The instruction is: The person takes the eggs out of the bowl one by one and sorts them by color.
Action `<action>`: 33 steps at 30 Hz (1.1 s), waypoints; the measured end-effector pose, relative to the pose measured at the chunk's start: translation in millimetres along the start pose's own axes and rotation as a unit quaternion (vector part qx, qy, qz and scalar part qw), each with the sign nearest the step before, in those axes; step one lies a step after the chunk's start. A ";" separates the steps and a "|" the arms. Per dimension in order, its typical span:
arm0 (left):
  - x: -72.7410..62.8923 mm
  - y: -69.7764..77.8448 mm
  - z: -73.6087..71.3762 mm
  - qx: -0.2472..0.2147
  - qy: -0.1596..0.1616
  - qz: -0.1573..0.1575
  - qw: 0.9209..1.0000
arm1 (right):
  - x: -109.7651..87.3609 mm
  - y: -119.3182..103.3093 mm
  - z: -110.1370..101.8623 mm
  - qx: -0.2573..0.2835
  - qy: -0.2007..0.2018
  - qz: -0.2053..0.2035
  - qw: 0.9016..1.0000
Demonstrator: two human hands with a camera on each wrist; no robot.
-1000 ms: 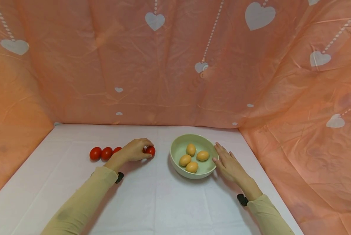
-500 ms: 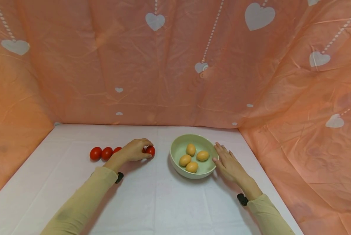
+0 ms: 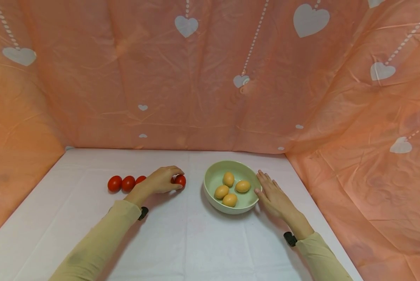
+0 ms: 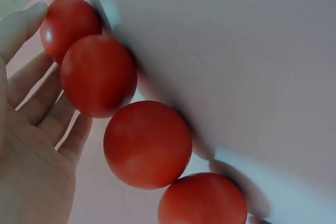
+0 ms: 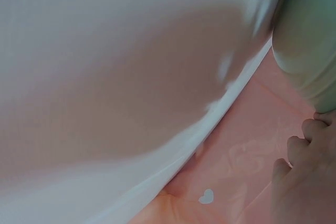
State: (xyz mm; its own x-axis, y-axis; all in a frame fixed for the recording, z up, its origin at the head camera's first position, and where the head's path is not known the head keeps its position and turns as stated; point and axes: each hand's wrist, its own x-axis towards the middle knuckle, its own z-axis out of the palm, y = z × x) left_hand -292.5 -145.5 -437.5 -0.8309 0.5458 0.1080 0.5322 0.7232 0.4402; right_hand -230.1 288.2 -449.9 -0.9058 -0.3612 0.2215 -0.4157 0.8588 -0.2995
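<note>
Several smooth red tomatoes stand in a row on the left of the table. My left hand [image 3: 160,180] reaches over the row, and its thumb and fingers pinch the tomato at the right end [image 3: 180,181]. The left wrist view shows that tomato [image 4: 70,29] touching its neighbour [image 4: 98,76], with the other fingers stretched behind them. In the middle stands a pale green bowl [image 3: 212,177] with several yellow-brown eggs in it, one of them near the front [image 3: 229,200]. My right hand [image 3: 274,197] lies with straight fingers against the bowl's right side.
A white cloth [image 3: 213,246] covers the table. Orange sheets with white hearts [image 3: 213,109] hang behind it and on both sides. Two more tomatoes [image 3: 114,183] sit at the left end of the row, left of my wrist.
</note>
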 end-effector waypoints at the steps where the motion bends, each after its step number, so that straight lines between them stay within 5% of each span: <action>1: -0.3 0.8 0.4 -0.003 0.001 -0.001 1.000 | 0.0 0.0 0.0 0.000 0.000 0.000 1.000; 17: -3.9 23.7 2.1 -0.015 0.072 0.020 0.997 | -0.1 0.2 0.6 0.003 0.005 -0.003 1.000; 25: 0.8 46.7 1.1 -0.044 0.136 0.071 0.987 | -0.5 0.4 0.2 0.004 0.006 -0.002 1.000; 33: 18.0 72.6 11.1 -0.051 0.142 0.105 0.983 | -0.3 -0.7 0.0 0.006 0.005 -0.002 1.000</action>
State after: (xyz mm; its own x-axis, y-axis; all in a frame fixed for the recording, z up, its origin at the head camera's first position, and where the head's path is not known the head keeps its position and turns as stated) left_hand -267.0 -78.5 -413.5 -0.7242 0.5281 0.4434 0.6896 0.5530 0.4676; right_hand -229.5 287.8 -449.7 -0.9034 -0.3611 0.2311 -0.4202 0.8527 -0.3104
